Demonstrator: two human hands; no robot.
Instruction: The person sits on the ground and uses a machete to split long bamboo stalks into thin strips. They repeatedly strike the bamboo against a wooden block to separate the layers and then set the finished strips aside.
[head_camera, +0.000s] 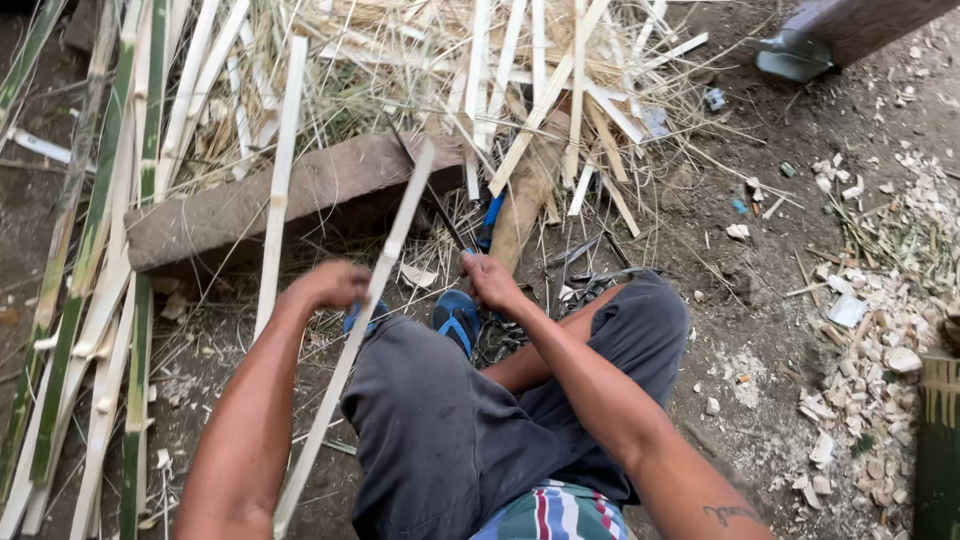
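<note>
Your left hand fingers clamped on pale bamboo strip; your right hand grips dark blade, fingers closed; wooden block beyond.

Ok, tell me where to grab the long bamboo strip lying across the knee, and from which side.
Probably grip the bamboo strip on its bare stretch just below the left hand, coming from the left. It runs slanted from the wooden block down past the knee, thin and flat, so fingers wrap its narrow edges. The right hand holds a dark blade near its upper part.
</note>
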